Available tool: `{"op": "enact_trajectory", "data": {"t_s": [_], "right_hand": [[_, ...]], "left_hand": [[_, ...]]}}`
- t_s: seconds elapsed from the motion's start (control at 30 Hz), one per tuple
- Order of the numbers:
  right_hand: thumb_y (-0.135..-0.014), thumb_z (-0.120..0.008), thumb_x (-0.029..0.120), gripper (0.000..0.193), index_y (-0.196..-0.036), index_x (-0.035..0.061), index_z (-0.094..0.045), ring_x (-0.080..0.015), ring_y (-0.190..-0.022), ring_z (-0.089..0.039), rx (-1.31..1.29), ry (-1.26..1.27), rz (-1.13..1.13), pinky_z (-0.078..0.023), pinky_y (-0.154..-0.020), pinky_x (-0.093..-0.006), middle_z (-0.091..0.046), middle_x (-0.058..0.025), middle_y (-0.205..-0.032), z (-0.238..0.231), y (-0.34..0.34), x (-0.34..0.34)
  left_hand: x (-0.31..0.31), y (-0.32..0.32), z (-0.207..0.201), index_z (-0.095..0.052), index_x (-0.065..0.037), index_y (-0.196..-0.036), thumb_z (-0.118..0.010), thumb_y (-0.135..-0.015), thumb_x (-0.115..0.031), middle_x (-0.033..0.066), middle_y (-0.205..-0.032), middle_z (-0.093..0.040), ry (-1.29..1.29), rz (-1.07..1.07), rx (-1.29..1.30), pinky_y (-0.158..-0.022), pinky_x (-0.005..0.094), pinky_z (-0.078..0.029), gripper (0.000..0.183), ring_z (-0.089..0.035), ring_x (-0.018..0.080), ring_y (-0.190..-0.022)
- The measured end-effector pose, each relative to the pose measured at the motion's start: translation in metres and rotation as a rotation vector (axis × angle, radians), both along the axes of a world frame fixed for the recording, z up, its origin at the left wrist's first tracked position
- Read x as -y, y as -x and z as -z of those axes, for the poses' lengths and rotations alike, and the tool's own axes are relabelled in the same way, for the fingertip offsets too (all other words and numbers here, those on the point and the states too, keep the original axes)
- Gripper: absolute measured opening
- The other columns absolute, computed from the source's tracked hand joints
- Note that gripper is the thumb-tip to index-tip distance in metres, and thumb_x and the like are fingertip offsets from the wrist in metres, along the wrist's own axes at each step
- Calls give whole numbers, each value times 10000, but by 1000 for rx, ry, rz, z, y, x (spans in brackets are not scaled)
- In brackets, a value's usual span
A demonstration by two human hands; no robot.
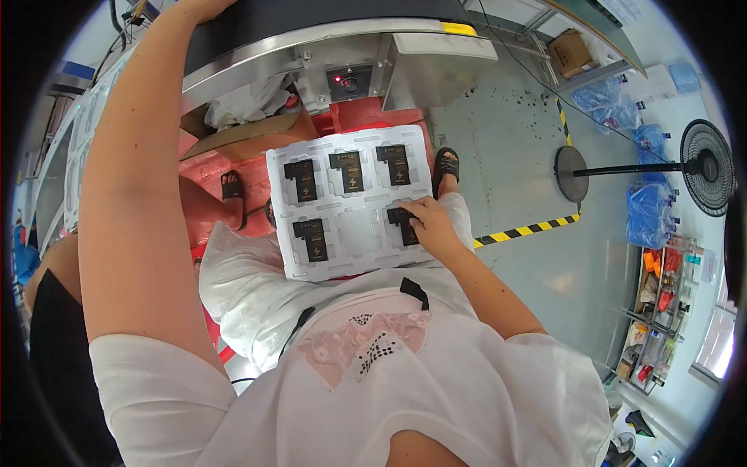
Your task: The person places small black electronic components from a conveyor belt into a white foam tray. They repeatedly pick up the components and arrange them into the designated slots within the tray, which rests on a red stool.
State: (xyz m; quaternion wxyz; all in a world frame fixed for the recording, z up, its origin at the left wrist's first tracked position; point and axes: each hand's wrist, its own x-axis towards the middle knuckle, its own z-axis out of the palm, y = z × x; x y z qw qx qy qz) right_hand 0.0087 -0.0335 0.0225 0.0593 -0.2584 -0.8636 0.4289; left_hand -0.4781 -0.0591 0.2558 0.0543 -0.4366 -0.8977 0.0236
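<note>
A white moulded plastic tray [338,214] rests across my lap, with several flat black phone batteries, such as the upper middle one [347,172], lying in its pockets. The lower middle pocket bears no battery. My right hand [429,224] is at the lower right pocket, its thumb and fingers closed at the edge of the black battery [402,230] there. That battery still lies within its pocket, partly covered by the fingertips. Stretched far forward, my left hand [205,8] is over the dark conveyor belt [311,14]; the top edge of the view cuts off its fingers.
The conveyor's metal edge [342,34] runs just beyond the tray. Beneath it stands a cardboard box [253,134] with plastic bags. Another person's leg [204,204] is at my left. On the right are a standing fan [706,167] and yellow-black floor tape [529,230].
</note>
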Motion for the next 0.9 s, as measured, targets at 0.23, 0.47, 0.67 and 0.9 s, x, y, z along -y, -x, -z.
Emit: {"op": "enact_trajectory", "data": {"t_s": [0.23, 0.47, 0.67, 0.9], "right_hand": [[-738, -580, 4, 450, -1183, 10, -512, -318, -1069, -499, 2, -428, -104, -433, -896, -372, -490, -173, -1208, -21, -14, 22], [-698, -565, 10, 460, -1155, -8, -517, -329, -1121, -448, 13, -456, -262, -427, -903, -401, -460, -175, -1253, -2, -40, 35], [-680, -598, 8, 473, -1147, 14, -529, -327, -1119, -443, -31, -393, -214, -389, -933, -420, -450, -145, -1279, 1, -41, 33], [-705, -581, 50, 395, -1097, 9, -559, -307, -1114, -451, -65, -507, -207, -423, -842, -432, -461, -146, -1258, 4, -40, 35]], "left_hand": [[1, -21, -25, -425, -89, -1328, -586, -807, -249, 182, -1250, -518, 250, 187, 168, -987, 373, -377, 568, -481, 311, -1168], [-12, -66, -39, -513, -43, -1238, -657, -766, -294, 184, -1125, -596, 184, 333, 159, -903, 382, -434, 553, -557, 322, -1050], [-13, -82, -41, -590, 1, -1074, -786, -606, -422, 199, -1016, -620, -6, 256, 118, -834, 396, -457, 661, -579, 352, -959], [-39, -83, -24, -597, -69, -1120, -659, -761, -179, 126, -1007, -639, -206, 347, 74, -817, 347, -470, 381, -611, 261, -900]]}}
